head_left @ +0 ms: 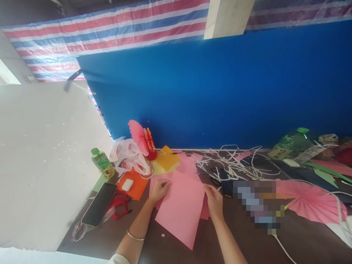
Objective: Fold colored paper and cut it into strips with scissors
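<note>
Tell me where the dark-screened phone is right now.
In the head view, the phone lies at the left of the dark tabletop, between the white panel and the orange paper, left of the person's left hand.

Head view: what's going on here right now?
A person has both hands at a pink sheet: the right hand pinches one side edge, while the left hand is at the opposite edge, its grip hard to make out. The sheet looks unfolded and is over more pink paper on the table. A phone lies to the left, a pink fan to the right.
</note>
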{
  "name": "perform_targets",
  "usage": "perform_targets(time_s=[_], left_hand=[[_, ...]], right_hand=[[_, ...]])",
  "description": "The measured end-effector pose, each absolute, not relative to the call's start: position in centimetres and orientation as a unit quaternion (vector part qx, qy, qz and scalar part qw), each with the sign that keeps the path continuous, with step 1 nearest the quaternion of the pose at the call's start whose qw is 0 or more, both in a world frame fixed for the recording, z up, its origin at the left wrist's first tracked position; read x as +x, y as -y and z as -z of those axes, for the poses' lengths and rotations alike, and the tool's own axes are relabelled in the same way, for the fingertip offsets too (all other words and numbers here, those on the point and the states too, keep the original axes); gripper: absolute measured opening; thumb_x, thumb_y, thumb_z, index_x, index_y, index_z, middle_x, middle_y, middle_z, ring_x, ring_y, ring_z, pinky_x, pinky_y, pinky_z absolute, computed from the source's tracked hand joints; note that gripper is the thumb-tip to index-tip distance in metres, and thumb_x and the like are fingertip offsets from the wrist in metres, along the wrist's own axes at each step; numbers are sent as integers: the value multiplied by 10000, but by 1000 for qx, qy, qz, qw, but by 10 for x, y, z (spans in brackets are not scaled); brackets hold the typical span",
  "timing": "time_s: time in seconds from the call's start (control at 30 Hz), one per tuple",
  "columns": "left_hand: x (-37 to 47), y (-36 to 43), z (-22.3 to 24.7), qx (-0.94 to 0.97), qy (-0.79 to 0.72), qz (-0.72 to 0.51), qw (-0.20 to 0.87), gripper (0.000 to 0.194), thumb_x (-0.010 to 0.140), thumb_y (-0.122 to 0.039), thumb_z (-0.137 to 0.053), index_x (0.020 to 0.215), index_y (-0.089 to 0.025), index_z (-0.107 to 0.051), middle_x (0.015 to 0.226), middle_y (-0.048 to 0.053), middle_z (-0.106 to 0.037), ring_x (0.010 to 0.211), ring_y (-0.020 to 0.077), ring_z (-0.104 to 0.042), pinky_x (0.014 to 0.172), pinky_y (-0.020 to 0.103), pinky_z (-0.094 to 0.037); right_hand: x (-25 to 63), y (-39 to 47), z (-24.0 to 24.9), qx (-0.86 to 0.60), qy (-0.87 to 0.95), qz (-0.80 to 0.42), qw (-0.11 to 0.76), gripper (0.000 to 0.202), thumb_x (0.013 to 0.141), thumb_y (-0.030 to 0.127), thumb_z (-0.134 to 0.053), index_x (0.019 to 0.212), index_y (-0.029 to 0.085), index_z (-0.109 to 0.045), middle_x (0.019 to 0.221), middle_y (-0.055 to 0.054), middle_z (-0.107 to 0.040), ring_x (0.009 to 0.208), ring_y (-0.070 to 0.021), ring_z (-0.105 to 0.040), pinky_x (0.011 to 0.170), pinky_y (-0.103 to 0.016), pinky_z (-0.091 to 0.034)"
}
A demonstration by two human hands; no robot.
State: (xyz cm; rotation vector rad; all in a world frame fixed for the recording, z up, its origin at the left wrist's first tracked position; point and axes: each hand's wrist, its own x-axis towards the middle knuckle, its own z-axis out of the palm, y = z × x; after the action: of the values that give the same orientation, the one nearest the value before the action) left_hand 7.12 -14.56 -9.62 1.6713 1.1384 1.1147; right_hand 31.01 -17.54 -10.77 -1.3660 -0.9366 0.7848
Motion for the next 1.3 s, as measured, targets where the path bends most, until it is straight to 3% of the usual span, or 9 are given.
perform_targets(time_s=[0.3, 0.5, 0.73, 0.87, 1.03, 1.3], left_hand=[[65, 143, 95, 650, -458, -464, 392, 318, 797, -402, -489, 730, -148, -669, 726, 54, -666, 697, 182, -588, 649, 270, -470], [67, 144, 90, 639, -461, -487, 377, 325, 784, -419, -505, 684, -145, -649, 705, 53, -648, 681, 175, -571, 638, 264, -460], [69, 143, 89, 608, -484, -519, 357, 367, 770, -466, -516, 649, -143, -640, 641, 37, -616, 653, 170, -556, 602, 259, -452], [70, 144, 89, 592, -494, -534, 347, 367, 777, -470, -504, 675, -150, -653, 649, 38, -622, 664, 183, -562, 601, 273, -457], [70, 147, 90, 566, -507, -557, 334, 351, 774, -459, -516, 745, -142, -663, 710, 51, -648, 699, 189, -580, 624, 276, -467], [73, 150, 91, 547, -542, -570, 286, 308, 801, -406, -499, 792, -136, -648, 756, 66, -659, 701, 174, -596, 638, 258, -462]], right_hand=[[300, 176, 99, -574, 461, -365, 570, 308, 677, 470, -584, 686, 164, -617, 692, -15, -606, 687, -184, -530, 625, -269, -412], [294, 178, 103, -566, 491, -379, 543, 400, 678, 513, -601, 499, 184, -458, 446, 58, -406, 462, -107, -391, 468, -233, -319], [293, 177, 106, -551, 509, -402, 525, 395, 670, 550, -587, 703, 157, -609, 662, -38, -626, 635, -192, -564, 570, -279, -422], [291, 179, 107, -552, 522, -406, 508, 369, 685, 523, -593, 620, 160, -596, 584, -28, -609, 590, -190, -556, 557, -277, -410], [289, 182, 103, -547, 536, -407, 497, 370, 708, 527, -563, 676, 166, -634, 681, -43, -650, 678, -210, -585, 617, -284, -434], [282, 184, 107, -571, 539, -370, 496, 375, 733, 526, -533, 641, 171, -613, 611, -31, -610, 639, -201, -558, 572, -269, -406]])
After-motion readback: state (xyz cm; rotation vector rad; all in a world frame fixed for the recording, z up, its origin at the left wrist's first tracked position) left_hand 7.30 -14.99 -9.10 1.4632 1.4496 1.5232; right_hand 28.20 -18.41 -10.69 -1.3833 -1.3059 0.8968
